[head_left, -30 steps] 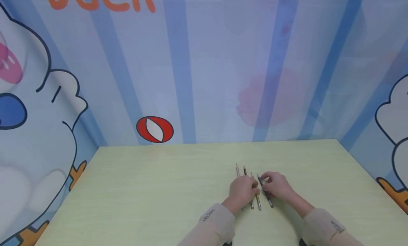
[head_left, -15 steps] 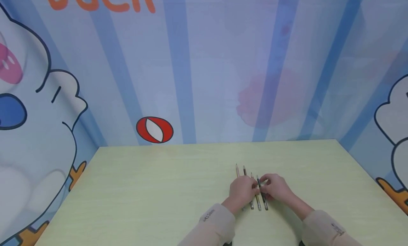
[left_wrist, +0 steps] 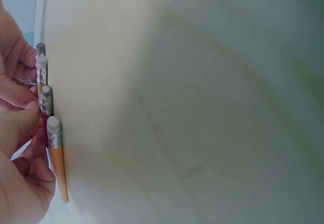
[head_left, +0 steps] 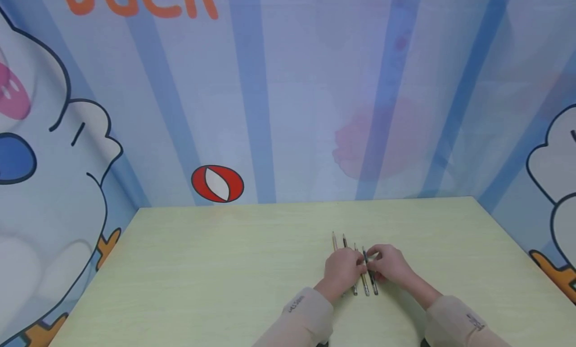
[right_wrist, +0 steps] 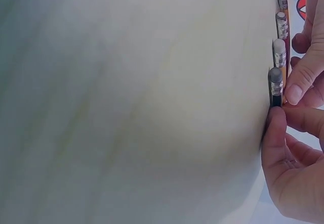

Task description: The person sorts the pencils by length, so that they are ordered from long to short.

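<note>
Several pencils lie side by side on the table, eraser ends toward me. My left hand [head_left: 343,268] reaches over the row, thumb and fingertips pinching the yellow pencil with a white eraser [head_left: 365,287]. An orange pencil [left_wrist: 59,166] and a dark red pencil [head_left: 344,240] lie partly under that hand, which hides their middles. At the row's right end, my right hand [head_left: 392,263] pinches a dark pencil with a grey eraser [right_wrist: 276,85], close beside the yellow one. The fingertips of both hands nearly meet; whether they touch is unclear.
The pale yellow-green table [head_left: 216,272] extends widely to the left and some way to the right. Behind it rises a blue striped backdrop [head_left: 306,112] with cartoon prints, which also covers both sides.
The dark pencil at the right has swung and slid left with my right hand, now nearly parallel to the yellow pencil. My left hand has stayed in place.
</note>
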Available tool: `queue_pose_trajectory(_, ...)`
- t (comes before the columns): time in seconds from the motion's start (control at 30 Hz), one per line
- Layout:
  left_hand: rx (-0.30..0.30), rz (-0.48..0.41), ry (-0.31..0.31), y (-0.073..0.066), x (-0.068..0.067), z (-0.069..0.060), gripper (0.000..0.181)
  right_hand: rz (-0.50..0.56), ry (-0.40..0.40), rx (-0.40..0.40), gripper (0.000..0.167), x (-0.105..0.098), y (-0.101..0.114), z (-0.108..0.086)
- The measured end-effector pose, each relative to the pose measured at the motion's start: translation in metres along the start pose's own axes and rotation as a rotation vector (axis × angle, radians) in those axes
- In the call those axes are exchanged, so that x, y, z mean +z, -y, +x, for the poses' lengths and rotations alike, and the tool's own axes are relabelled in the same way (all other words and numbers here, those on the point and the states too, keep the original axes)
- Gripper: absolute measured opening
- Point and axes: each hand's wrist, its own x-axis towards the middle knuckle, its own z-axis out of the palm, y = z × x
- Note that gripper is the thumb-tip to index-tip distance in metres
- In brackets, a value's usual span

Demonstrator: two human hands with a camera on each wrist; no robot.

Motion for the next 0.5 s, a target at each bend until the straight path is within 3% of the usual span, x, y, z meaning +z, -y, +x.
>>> queue_pose_trajectory(0.33,0.025,-0.055,-0.065,0.006,-0.002,-0.003,0.017,0.056,0.004,0.012,0.031,-0.002,-0.002,-0.002)
queue_pose_trajectory(0.5,0.057,-0.219,-0.031,0.014,-0.005,-0.005,0.020,0.142,0.041,-0.001,0.033,-0.010,-0.001,-0.009)
